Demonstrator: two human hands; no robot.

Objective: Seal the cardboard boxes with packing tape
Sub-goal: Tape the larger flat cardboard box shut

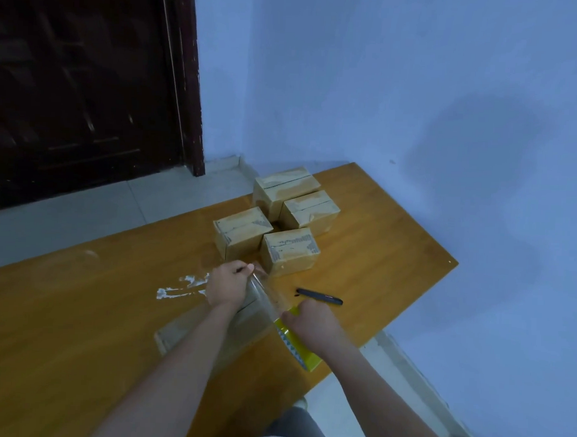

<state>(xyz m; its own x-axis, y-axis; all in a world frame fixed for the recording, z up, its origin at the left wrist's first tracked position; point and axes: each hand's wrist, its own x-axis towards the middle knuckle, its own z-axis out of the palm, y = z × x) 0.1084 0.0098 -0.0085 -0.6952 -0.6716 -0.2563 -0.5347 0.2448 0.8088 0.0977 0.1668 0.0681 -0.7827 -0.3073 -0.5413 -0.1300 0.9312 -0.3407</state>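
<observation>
Head view, five cardboard boxes (289, 255), left hand (227, 286) pinching tape strip (265, 296), right hand (311, 323) gripping one tape roll (296, 344)

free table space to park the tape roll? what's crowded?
Bare wood: the table's right end, between the four stacked-up boxes and the wall; also the near-left corner, below the white residue. Crowded: the centre, where left hand, right hand, tape roll, the box being taped and black knife cluster.
</observation>
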